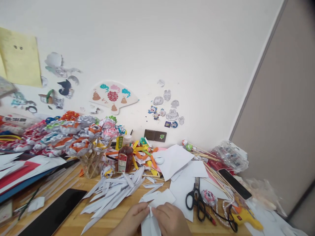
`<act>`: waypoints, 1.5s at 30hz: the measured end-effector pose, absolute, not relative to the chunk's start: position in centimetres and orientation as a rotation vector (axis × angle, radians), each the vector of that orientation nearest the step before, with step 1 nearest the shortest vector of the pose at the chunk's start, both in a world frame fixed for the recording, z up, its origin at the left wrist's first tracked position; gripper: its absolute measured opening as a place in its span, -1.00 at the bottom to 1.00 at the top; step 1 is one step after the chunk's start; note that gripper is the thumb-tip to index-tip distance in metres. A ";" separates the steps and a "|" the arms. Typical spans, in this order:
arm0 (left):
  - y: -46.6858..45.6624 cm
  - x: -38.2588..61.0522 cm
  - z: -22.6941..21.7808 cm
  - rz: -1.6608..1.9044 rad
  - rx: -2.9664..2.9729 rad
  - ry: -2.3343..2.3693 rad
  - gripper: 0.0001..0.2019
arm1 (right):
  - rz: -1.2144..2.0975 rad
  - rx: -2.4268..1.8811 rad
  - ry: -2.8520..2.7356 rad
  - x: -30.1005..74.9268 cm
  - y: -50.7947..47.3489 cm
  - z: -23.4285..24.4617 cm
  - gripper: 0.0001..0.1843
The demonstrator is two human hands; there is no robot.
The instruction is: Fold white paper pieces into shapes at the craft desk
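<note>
My left hand point(135, 218) and my right hand point(169, 219) meet at the bottom middle of the view, both pinching a folded piece of white paper point(150, 226). Its upper edge is caught between the thumbs and fingers, and a crease runs down its middle. Just beyond the hands lie small white paper pieces point(165, 197). A pile of white paper strips point(115, 193) spreads to the left. Black-handled scissors point(196, 200) rest on white sheets to the right, points away from me.
Paper flowers point(78, 144) on sticks stand in a clear container at the left. A bottle of dark liquid point(125, 155) is behind the strips. One black phone point(55, 213) lies at left, another phone point(235, 183) at right, near a yellow glue gun point(247, 219). A white wall point(197, 65) rises behind.
</note>
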State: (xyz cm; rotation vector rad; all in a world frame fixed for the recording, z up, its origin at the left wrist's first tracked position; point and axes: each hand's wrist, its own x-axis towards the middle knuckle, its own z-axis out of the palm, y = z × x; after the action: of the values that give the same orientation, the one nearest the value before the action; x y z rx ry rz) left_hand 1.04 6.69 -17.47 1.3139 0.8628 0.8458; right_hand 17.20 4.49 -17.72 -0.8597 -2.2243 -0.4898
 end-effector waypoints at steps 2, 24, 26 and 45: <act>6.7 1.0 -17.4 0.846 1.304 0.853 -0.59 | -0.589 -0.841 -2.195 16.9 4.6 -17.8 -0.67; 7.6 1.1 -18.5 0.956 1.330 0.856 -0.56 | -0.267 -0.889 -2.276 17.0 4.3 -18.0 -0.67; 7.8 1.0 -18.6 0.985 1.305 0.861 -0.56 | -0.250 -0.903 -2.245 17.0 4.3 -18.1 -0.68; 7.9 1.0 -18.1 1.036 1.249 0.882 -0.57 | -0.112 -1.025 -2.218 17.3 4.3 -18.8 -0.60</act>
State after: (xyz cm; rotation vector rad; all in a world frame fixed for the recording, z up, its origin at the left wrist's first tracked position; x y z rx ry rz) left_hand 0.96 7.92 -18.11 1.2490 0.8823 1.0361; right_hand 17.34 4.30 -18.78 -1.0249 -2.2183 -0.1120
